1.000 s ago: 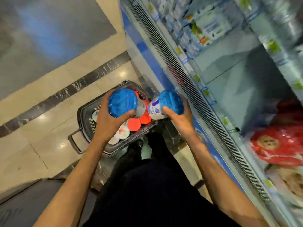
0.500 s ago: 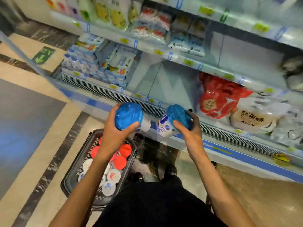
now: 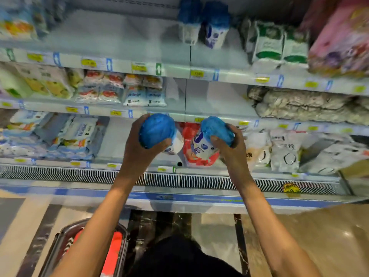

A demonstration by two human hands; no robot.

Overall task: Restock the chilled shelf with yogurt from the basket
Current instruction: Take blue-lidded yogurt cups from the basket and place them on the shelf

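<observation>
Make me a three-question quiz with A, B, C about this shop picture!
1. Where is the basket? A. on the floor, lower left B. on a counter C. hanging on an arm
2. How many blue-topped yogurts stand on the top shelf? A. none B. two C. five
3. What is the left hand doing? A. hanging empty B. pushing the basket C. gripping a yogurt
Answers: 1A, it sits on the floor; 2B, a pair stands together; 3C, fingers curl round it.
</observation>
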